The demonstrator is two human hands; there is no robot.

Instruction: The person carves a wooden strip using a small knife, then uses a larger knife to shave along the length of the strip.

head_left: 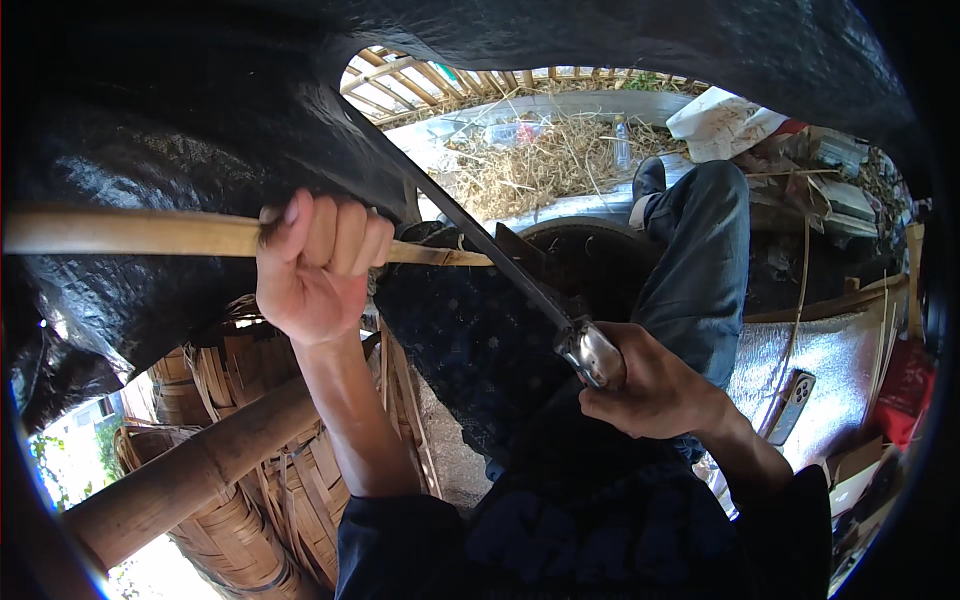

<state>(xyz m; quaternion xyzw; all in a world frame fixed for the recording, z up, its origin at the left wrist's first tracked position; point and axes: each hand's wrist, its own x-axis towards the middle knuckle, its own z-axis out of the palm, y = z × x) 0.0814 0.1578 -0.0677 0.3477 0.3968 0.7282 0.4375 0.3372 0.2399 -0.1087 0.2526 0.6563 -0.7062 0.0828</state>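
Observation:
My left hand (325, 260) is closed round a pale bamboo strip (130, 230), which runs in from the left edge. Beyond my fist, the strip's narrower end reaches toward the middle, close to a long dark blade. That blade belongs to a large knife (470, 225), slanting from the upper left down to my right hand (650, 385). My right fingers are wrapped round its handle, where a shiny metal collar (595, 357) shows. Whether strip and blade touch, I cannot tell. Dark cloth (450, 330) covers my lap below them.
A black sheet (180, 120) hangs overhead and at the left. Below it lie a thick bamboo pole (200, 470) and woven bamboo baskets (235, 530). Ahead are straw (540, 165) and a clear bottle (622, 145). At the right, a phone (792, 405) rests on a silvery surface.

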